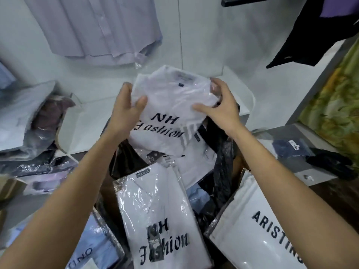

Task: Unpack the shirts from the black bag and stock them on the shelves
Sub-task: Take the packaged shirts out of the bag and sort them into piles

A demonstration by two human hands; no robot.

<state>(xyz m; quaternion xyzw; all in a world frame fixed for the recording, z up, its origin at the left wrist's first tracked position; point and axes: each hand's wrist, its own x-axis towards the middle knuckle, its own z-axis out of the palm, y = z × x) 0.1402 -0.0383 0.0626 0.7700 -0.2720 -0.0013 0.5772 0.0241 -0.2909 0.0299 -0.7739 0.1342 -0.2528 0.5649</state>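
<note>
Head view: both hands hold one packaged white shirt (167,105) above the open black bag (221,152); the left hand (126,107) grips its left edge, thumb on the front and fingers curled behind; the right hand (219,105) pinches the upper right corner, fingertips crumpling the clear wrap; the printed end of the pack touches the shirts left in the bag. A second white pack (159,210) leans at the bag's mouth, nearest the camera; a white shelf (93,121) lies just beyond the bag, with wrapped garments (29,121) stacked at its left.

Step in hand, by judgement: lifting a shirt out; stocking not yet done. The next move calls for a firm two-handed carry forward to the bare shelf, laid flat; the slippery wrap may slide.
</note>
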